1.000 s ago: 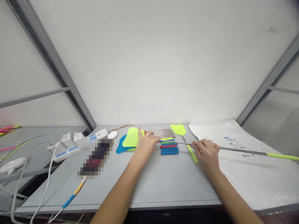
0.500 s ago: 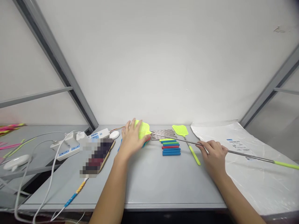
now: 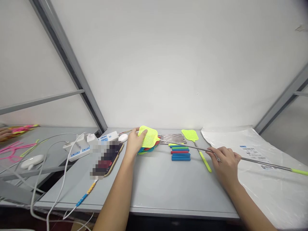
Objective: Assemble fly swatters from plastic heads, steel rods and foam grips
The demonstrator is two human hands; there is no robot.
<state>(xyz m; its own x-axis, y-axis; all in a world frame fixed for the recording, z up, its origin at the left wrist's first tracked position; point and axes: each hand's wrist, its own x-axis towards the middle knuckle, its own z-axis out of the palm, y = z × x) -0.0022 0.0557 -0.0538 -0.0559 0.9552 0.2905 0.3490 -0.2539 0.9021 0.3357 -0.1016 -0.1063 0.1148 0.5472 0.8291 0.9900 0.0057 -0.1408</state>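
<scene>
A yellow-green fly swatter (image 3: 150,136) with an extended metal rod stretches across the table to its green handle at the far right. My left hand (image 3: 135,141) is closed on the edge of its mesh head, the thumb on top and the other fingers mostly hidden. Under that head lies a stack of blue, red and green swatter heads (image 3: 145,150). My right hand (image 3: 225,160) is closed round the rod, fingers over it. Between my hands lie several metal rods (image 3: 172,138), several coloured handles (image 3: 180,158) and a second yellow-green fly swatter (image 3: 190,134).
A phone (image 3: 112,160) on a cable lies left, near a white power strip (image 3: 79,152) and a round white object (image 3: 123,138). A plastic mailing bag (image 3: 267,179) covers the right side. Another person's hand (image 3: 4,133) is at the far left, near pink and yellow pieces.
My left thumb has moved up onto the swatter head, uncovering more of its mesh and the stack below. My right hand keeps its hold on the rod. The view has shifted left.
</scene>
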